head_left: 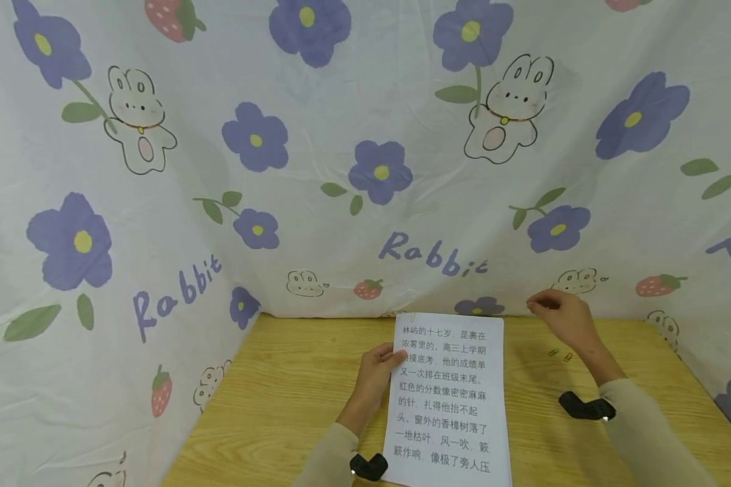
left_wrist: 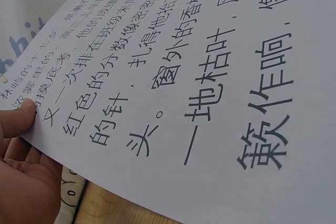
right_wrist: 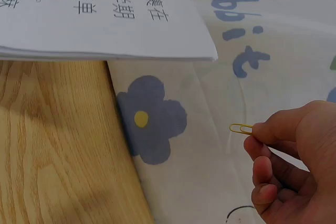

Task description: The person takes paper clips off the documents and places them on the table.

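Left hand [head_left: 374, 370] grips paper stack [head_left: 445, 399] by its left edge; thumb on the printed face, other fingers behind; stack held tilted above wooden table [head_left: 280, 399], text facing the person; a clip [head_left: 412, 316] sits at its top left corner; right hand [head_left: 565, 321] raised to the right of the stack, well apart from the left; thumb and index finger pinch a yellow paper clip [right_wrist: 241, 129], looped end sticking out, remaining fingers curled; that clip is near the stack's top right corner, not touching; two loose clips [head_left: 568, 357] lie on the table's right side; patterned cloth [head_left: 323, 291] hangs behind.
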`<action>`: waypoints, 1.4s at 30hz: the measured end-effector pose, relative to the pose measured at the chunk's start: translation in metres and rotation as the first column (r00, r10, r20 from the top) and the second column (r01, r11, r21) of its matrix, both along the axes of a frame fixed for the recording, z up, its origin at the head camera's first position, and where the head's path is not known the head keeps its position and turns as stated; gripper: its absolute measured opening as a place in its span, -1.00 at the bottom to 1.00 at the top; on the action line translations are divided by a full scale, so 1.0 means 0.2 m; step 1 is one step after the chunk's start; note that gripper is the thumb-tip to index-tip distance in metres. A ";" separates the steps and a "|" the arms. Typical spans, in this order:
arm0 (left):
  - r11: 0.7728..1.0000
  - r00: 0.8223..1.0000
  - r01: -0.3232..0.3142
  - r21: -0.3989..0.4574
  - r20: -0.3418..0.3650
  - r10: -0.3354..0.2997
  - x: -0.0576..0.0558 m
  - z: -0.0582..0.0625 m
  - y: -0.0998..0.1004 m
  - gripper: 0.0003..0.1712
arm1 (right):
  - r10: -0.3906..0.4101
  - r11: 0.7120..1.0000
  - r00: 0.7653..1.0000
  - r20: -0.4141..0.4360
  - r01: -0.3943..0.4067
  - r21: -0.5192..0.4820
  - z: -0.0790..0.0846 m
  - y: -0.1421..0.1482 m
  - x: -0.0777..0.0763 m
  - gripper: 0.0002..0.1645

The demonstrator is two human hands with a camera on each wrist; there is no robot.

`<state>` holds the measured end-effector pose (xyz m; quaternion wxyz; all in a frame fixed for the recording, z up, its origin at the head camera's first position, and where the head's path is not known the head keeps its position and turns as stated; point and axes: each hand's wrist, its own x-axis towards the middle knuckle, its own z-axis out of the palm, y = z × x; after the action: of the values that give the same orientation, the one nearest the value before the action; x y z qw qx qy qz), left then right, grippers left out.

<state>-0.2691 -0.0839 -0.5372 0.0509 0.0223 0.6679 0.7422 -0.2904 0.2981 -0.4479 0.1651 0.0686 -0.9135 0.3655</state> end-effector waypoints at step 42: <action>1.000 1.000 -0.005 -0.030 0.001 0.005 -0.02 -0.02 0.00 -0.65 | -0.149 0.978 0.867 0.476 0.201 -0.061 -0.42 0.55 0.11 -0.35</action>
<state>-0.2724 -0.0838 -0.5403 0.0495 0.0195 0.6789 0.7323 -0.2682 0.4088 -0.5320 -0.0244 -0.1140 -0.9073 0.4039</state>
